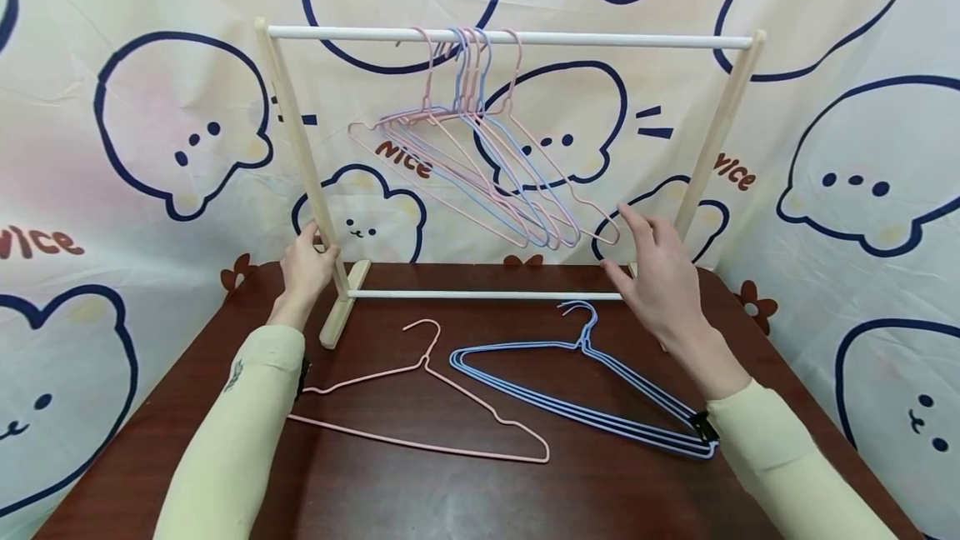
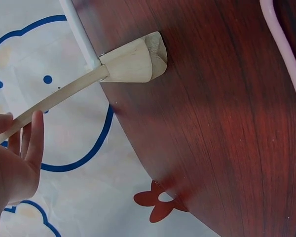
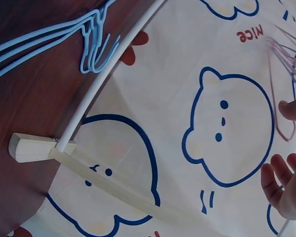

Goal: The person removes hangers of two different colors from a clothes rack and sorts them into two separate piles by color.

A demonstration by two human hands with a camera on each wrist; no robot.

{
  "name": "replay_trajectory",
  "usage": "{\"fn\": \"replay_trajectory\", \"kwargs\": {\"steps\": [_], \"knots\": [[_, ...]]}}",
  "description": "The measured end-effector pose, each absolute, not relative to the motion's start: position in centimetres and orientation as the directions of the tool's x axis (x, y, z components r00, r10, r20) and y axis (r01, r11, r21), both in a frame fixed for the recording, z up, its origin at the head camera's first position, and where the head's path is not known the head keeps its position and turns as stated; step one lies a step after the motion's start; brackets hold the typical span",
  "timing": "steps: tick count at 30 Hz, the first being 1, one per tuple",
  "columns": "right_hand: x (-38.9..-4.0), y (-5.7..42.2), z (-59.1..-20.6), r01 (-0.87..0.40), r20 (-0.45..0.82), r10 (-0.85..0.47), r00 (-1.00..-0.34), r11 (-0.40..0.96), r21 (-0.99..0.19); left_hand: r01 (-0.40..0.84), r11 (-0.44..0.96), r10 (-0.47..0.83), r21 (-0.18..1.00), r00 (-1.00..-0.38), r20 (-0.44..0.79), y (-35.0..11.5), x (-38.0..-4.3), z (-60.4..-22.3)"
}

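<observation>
Rack point(image 1: 615, 39) of pale wood and white bars stands at the far side of the brown table point(image 1: 390, 494), in front of a patterned cloth point(image 1: 63, 152). Near its lower end, the left post point(image 1: 291, 115) is grasped by the left hand point(image 1: 306, 263), with the thumb on one side and the fingers on the other, above the left foot point(image 1: 345, 304). Over at the right post point(image 1: 718, 132), the right hand point(image 1: 663, 286) is released, its thumb and fingers spread and gripping nothing; the right wrist view shows it apart from that post, its fingers pointing towards the hung hangers point(image 1: 468, 112). Whether a fingertip touches the rightmost of these cannot be told. Pink and blue, they hang by their hooks from the middle of the top bar point(image 1: 322, 32), bunched close and overlapping, with one pink hook a little apart on either side. Below, the white lower bar point(image 1: 480, 296) runs just above the far edge of the table. Nearer, a pink hanger point(image 1: 425, 362) lies flat at left of centre, its left end hidden by the left arm. To its right lie several blue hangers point(image 1: 584, 342), stacked together, hooks towards the lower bar; their right end reaches the right wristband point(image 1: 704, 426) in the head view.
</observation>
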State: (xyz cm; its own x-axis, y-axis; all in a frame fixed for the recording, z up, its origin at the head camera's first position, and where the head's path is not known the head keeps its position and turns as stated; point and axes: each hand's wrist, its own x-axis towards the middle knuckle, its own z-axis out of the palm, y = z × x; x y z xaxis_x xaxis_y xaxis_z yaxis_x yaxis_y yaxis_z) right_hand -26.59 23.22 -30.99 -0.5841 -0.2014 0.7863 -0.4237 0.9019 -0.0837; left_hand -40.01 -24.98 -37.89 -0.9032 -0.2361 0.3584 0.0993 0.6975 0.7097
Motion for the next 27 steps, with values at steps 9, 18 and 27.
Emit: {"fn": "replay_trajectory", "kwargs": {"steps": [9,18,27], "knots": [[-28.8,22.2,-30.8,-0.424,0.782,-0.225,-0.581,0.904,-0.055,0.086,0.693,-0.247,0.716,-0.905,0.348,-25.0,-40.0,-38.0],[-30.0,21.5,-30.4,-0.421,0.787,-0.243,-0.567,0.907,-0.023,0.076,0.707,-0.252,0.703,-0.902,0.350,-24.9,-39.9,-37.9],[-30.7,21.5,-30.7,-0.402,0.790,-0.255,-0.557,0.915,0.011,0.081,0.690,-0.250,0.720,-0.906,0.342,-24.8,-39.8,-37.6]]}}
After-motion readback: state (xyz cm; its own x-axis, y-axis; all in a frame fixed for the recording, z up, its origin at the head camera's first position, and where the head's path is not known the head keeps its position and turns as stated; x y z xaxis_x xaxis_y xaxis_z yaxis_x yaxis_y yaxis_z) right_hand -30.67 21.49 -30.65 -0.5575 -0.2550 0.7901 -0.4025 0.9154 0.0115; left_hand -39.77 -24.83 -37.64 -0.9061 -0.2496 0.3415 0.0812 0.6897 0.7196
